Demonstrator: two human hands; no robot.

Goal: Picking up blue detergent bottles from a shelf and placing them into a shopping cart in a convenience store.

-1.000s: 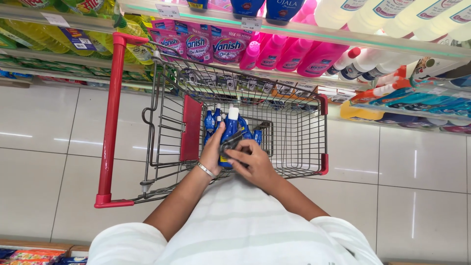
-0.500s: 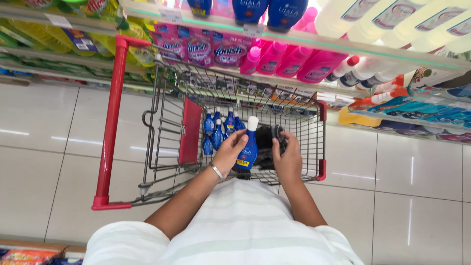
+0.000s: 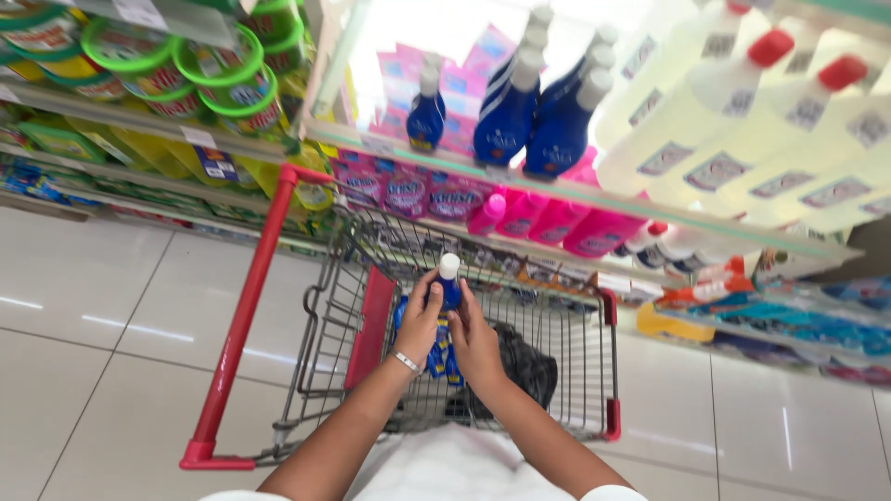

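Blue plastic bottle with white cap point(image 3: 448, 283) gripped between left hand point(image 3: 420, 320) and right hand point(image 3: 475, 339), lifted above wire cart point(image 3: 575, 371); more blue bottles point(image 3: 436, 357) below the hands.

Blue bottle point(image 3: 449, 289) with white cap – upright above the cart; matching blue bottles point(image 3: 529, 116) on upper shelf, pink pouches point(image 3: 408, 193) below, white bottles point(image 3: 742, 139) at right
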